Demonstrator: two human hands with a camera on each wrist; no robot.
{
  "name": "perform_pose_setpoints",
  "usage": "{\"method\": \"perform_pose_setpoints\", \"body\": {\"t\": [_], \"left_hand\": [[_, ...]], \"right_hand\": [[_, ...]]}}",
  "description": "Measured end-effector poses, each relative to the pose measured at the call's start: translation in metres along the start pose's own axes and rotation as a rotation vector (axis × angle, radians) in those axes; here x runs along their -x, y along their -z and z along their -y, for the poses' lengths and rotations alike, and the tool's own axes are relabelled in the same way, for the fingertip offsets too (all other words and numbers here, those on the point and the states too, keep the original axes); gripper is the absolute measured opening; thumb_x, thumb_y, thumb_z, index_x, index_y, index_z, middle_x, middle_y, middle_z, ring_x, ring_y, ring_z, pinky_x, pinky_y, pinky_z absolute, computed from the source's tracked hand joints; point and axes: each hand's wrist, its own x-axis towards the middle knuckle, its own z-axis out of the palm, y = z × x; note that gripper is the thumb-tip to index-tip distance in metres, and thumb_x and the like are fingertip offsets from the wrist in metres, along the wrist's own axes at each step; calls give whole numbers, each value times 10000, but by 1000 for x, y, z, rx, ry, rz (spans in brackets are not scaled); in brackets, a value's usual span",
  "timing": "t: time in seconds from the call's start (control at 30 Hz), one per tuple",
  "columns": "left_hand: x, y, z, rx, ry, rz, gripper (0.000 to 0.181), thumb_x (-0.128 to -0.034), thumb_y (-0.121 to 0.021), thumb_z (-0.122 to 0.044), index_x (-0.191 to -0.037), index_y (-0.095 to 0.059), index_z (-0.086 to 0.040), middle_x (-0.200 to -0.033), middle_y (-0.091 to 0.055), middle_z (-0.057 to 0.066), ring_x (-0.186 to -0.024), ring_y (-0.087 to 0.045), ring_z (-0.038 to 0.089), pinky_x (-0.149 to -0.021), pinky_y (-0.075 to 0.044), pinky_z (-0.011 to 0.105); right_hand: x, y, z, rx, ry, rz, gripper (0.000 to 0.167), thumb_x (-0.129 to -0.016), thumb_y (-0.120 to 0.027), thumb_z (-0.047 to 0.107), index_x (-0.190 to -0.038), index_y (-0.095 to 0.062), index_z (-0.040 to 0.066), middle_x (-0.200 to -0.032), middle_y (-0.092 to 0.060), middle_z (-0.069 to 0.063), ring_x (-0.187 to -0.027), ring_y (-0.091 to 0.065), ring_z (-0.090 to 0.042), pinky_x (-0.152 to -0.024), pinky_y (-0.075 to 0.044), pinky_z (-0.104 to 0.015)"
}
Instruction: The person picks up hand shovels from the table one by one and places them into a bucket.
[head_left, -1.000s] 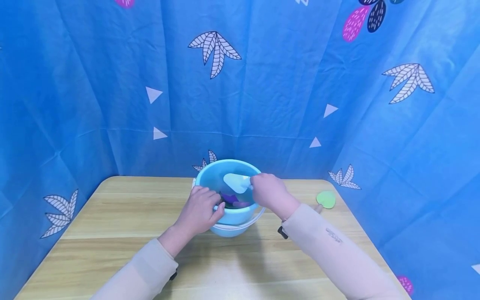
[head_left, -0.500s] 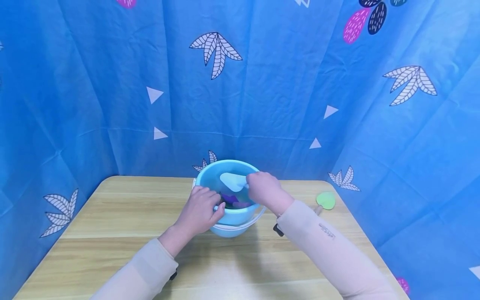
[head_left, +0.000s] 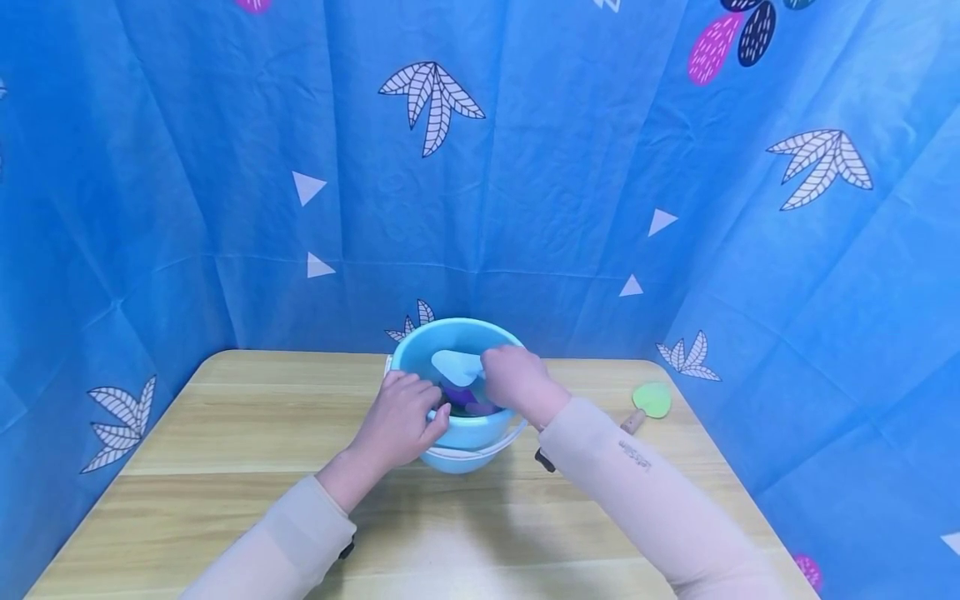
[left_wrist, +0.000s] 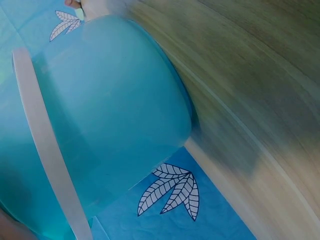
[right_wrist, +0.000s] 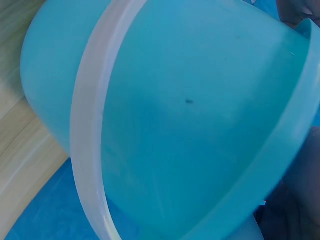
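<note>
The scoop (head_left: 455, 367) is hanging in the bucket's mouth, its blade pointing leftward; whether it is touching the inside, I cannot tell. The right hand (head_left: 520, 382) is gripping its handle, fingers clamped round it. The left hand (head_left: 405, 417) is holding the near-left rim of the bucket (head_left: 467, 435), fingers curling over the edge.

The likeliest trouble is the bucket tipping or skidding, should the scoop be pushing hard on its wall while the left grip is slackening. A loose right grip could also leave the scoop twisting.

Inside the bucket a purple piece (head_left: 458, 396) is lying low, with a duller piece (head_left: 482, 409) beside it; what they are is not showing clearly. The white bail (right_wrist: 90, 120) is drooping round the outside. A green leaf-shaped thing (head_left: 652, 400) is lying well apart on the table (head_left: 292, 425).
</note>
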Motion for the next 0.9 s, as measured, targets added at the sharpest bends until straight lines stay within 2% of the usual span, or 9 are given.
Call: {"method": "perform_pose_setpoints", "body": {"t": [0.1,0.27,0.47,0.6,0.9], "left_hand": [[0,1,0,2,3,4,257,-940,-528,-336,-735,-575,-189,-665,-472,-92,-708,-442,137,-835,-376,414],[0,1,1,3,8,2,276,-943,-495,-363,-740,-572,-194,-667,-475,-97,-710,-446,132,-832,-375,409],[0,1,1,12,3,6,285,-949,-482,-372,-742,-562,-194,-666,-466,-95,-713,-446,136,-832,-375,412],[-1,2,1,8,-2,2,301,-955,-468,-377,-735,-556,-191,-664,-466,-92,-710,-449,142,-833,-378,420],[-1,1,2,10,-19,-7,307,-960,-452,-369,-728,-544,-191,-665,-474,-85,-712,-467,148,-831,-384,421]], "right_hand": [[-3,-3,4,24,8,19,272,-853,-766,353,-913,-630,124,-781,-590,-18,-718,-558,-198,-678,-510,-363],[-9,-7,10,47,16,40,184,-887,-722,274,-932,-638,116,-790,-591,-19,-732,-573,-204,-731,-536,-371],[-16,-12,14,63,2,80,254,-861,-761,318,-963,-643,117,-824,-607,-18,-755,-586,-194,-757,-542,-381],[-19,-13,18,46,-6,103,233,-870,-762,281,-989,-648,116,-837,-612,-18,-760,-591,-194,-773,-546,-393],[-23,-17,24,49,-34,140,121,-899,-707,215,-968,-653,132,-804,-608,-27,-724,-587,-201,-663,-524,-352]]}}
